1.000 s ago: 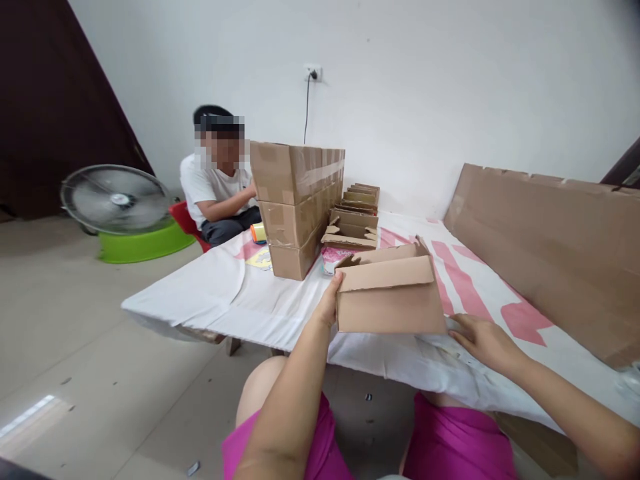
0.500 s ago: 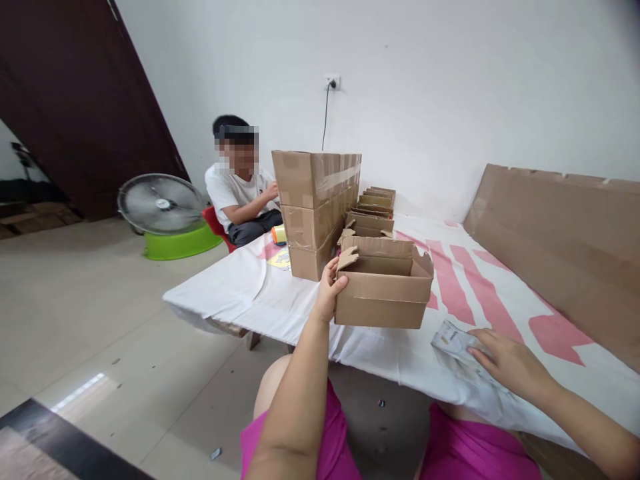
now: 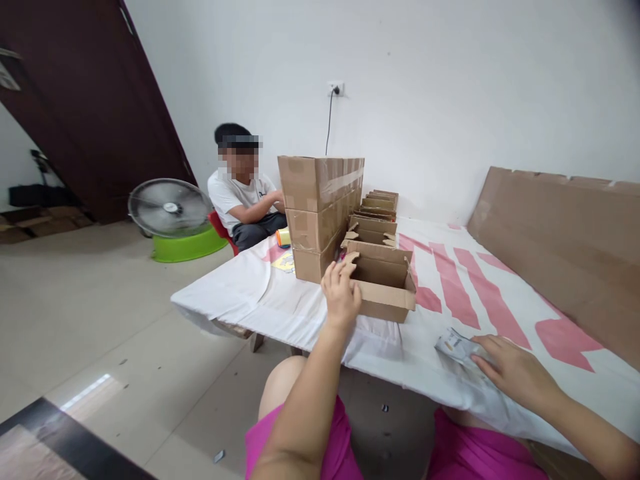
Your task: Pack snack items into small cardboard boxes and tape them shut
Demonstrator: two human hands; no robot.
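My left hand (image 3: 342, 295) is at the near left corner of an open cardboard box (image 3: 385, 300), its thumb by the front panel and its fingers along the left side. The box rests on the cloth-covered table, flaps up, its inside partly visible. Lower right, my right hand (image 3: 515, 370) grips a flat silver-white packet (image 3: 457, 347) with printing on it, low over the table edge. The fingers curl over the packet's right part and hide it.
Stacked taped cartons (image 3: 307, 230) stand left of a row of open boxes (image 3: 373, 230). A large cardboard sheet (image 3: 555, 247) leans at right. Across the table (image 3: 225, 287) sits a person (image 3: 245, 193), near a fan (image 3: 173, 208) on a green base. A yellow-orange roll (image 3: 283, 238) lies by the cartons.
The cardboard box has gone from raised above the table's front edge to resting farther back and left, against the row. My left hand moved with it. My right hand still holds the packet.
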